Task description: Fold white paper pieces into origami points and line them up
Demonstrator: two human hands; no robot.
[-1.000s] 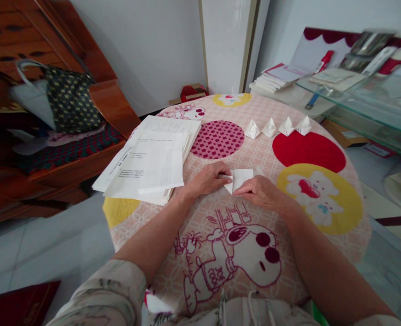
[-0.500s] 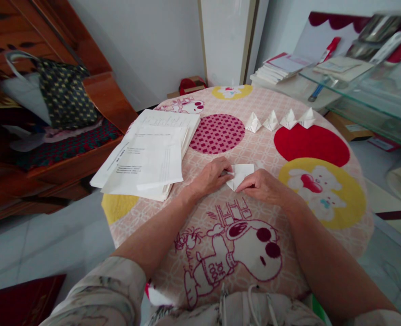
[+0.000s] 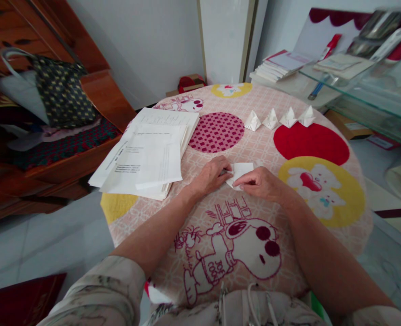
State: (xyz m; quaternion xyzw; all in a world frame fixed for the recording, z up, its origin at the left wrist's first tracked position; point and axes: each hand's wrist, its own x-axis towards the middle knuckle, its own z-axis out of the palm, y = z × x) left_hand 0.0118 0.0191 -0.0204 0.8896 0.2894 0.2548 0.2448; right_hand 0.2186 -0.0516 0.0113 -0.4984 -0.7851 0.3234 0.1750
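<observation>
A small folded white paper [image 3: 241,171] lies flat on the round table with a cartoon-print cloth [image 3: 261,149]. My left hand [image 3: 210,174] pinches its left edge, fingers curled. My right hand [image 3: 259,183] presses down on its lower right part with bent fingers. Further back stands a row of several folded white paper pyramids [image 3: 279,119].
A stack of printed white sheets [image 3: 149,156] lies at the table's left edge. A wooden bench with a patterned bag [image 3: 62,93] stands left. On the right are a glass shelf [image 3: 359,86] and piled booklets [image 3: 278,65].
Both hands stay on the folded paper; my right hand's fingers have shifted slightly left over it. The view has tilted a little.
</observation>
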